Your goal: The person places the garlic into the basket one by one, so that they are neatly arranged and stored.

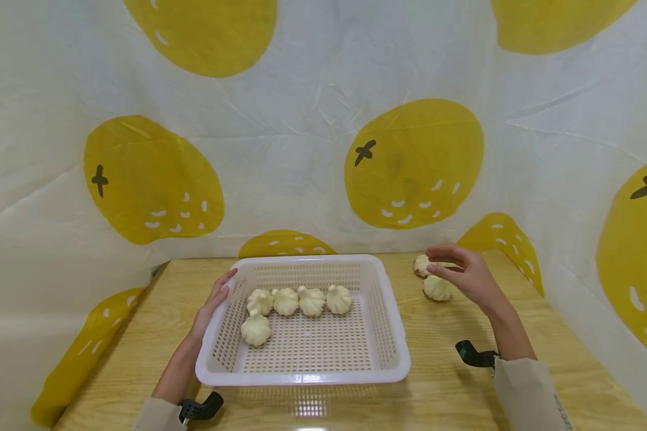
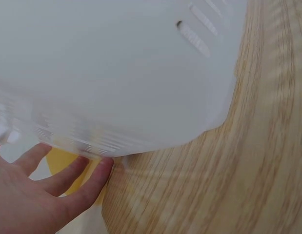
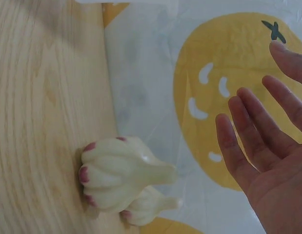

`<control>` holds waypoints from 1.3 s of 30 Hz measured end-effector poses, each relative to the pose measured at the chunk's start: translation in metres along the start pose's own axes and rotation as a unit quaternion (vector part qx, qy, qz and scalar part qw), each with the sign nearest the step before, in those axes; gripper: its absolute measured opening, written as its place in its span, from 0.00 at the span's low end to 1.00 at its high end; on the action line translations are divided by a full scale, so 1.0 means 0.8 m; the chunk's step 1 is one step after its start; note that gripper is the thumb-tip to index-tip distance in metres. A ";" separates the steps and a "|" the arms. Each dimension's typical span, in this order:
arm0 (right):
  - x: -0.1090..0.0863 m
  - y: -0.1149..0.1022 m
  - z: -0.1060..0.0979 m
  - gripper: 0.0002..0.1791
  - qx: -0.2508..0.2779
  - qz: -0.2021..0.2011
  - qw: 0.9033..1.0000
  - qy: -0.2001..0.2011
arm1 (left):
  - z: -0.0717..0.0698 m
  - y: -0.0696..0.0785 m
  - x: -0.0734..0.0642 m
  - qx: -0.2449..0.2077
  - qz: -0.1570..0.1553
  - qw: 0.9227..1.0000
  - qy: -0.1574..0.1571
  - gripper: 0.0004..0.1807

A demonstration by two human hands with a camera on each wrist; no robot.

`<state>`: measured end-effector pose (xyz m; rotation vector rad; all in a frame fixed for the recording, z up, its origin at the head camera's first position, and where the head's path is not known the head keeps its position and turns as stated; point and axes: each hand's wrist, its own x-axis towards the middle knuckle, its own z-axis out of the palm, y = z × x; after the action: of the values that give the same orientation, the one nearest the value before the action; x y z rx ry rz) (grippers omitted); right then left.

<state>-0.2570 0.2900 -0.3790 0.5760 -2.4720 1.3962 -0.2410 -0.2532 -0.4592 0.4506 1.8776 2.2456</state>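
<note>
A white slotted plastic basket [image 1: 302, 378] sits on the wooden table, with several pale garlic bulbs [image 1: 311, 301] in a row toward its back and one more garlic bulb [image 1: 256, 329] in front at the left. My left hand [image 1: 210, 308] rests against the basket's left side, its spread fingers [image 2: 94, 178] touching the outer wall in the left wrist view. Over at the right, my right hand [image 1: 471, 275] hovers, fingers loosely bent and nothing held. Close by it are two garlic bulbs, a nearer one [image 3: 116, 175] and a farther one [image 3: 148, 204], both with purplish bases.
The wooden table [image 1: 447, 383] reaches back to a white curtain [image 1: 286, 179] printed with large yellow fruits. That curtain also hangs along the left and right sides. A dark wrist strap [image 1: 200, 408] is on the left arm and another strap [image 1: 475, 355] on the right.
</note>
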 end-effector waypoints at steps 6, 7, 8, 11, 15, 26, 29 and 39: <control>-0.001 0.014 -0.005 0.22 0.007 0.004 1.000 -0.004 | 0.002 0.000 -0.004 -0.001 -0.002 1.000 0.005 0.30; -0.002 0.017 -0.006 0.22 0.011 0.006 1.000 -0.005 | 0.002 0.000 -0.004 -0.003 -0.002 1.000 0.005 0.30; -0.004 0.020 -0.008 0.22 0.013 0.008 1.000 -0.006 | 0.001 -0.001 -0.003 -0.004 -0.002 1.000 0.005 0.30; -0.009 0.030 -0.013 0.23 0.022 0.019 1.000 -0.011 | 0.000 -0.002 -0.002 -0.006 -0.002 1.000 0.004 0.30; -0.014 0.040 -0.018 0.23 0.021 0.034 0.999 -0.018 | -0.001 -0.002 0.001 -0.005 0.001 1.000 0.000 0.30; -0.023 0.060 -0.029 0.27 0.005 0.079 0.995 -0.060 | 0.000 0.001 0.001 -0.001 0.005 1.000 0.001 0.30; -0.023 0.065 -0.029 0.28 -0.007 0.088 0.994 -0.065 | -0.001 0.001 0.000 0.002 0.003 1.000 0.000 0.30; -0.026 0.078 -0.027 0.27 -0.042 0.104 0.991 -0.073 | -0.001 0.001 0.000 0.006 0.003 1.000 -0.001 0.30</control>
<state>-0.2663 0.3424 -0.4237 0.4269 -2.7619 1.3557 -0.2412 -0.2539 -0.4584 0.4598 1.8921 2.2381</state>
